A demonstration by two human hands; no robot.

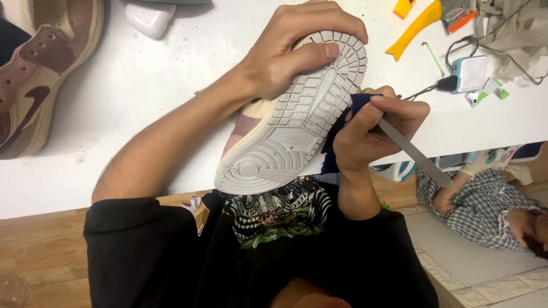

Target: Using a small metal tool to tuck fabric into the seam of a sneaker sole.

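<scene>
Left-hand fingers [319, 25] are wrapped tight over the toe end of a sneaker [297, 114], thumb pressed flat on the tread, so the left hand [285, 51] has the shoe gripped sole-up, tilted over the near edge of the white table [142, 97]. The outsole is pale grey with a pivot circle at the heel end, and you can see a bit of the cream and dusty-pink upper poking out underneath.

The right hand [374, 128] is pinched closed around a thin flat metal tool [414, 154] — looks like a file or blade, the handle end sticks out down to the right. A dark navy cloth [342, 128] is bunched in the same hand, pressed against the side edge of the sole. Can't see the tool's tip, the fingers and cloth hide it.

Further out: the matching sneaker [40, 68] sits on the table at far left, a yellow plastic tool [416, 25] and a small white charger [471, 73] with cable at the top right. Another person in a checked shirt [485, 205] lies on the floor at right — well apart from the hands.
</scene>
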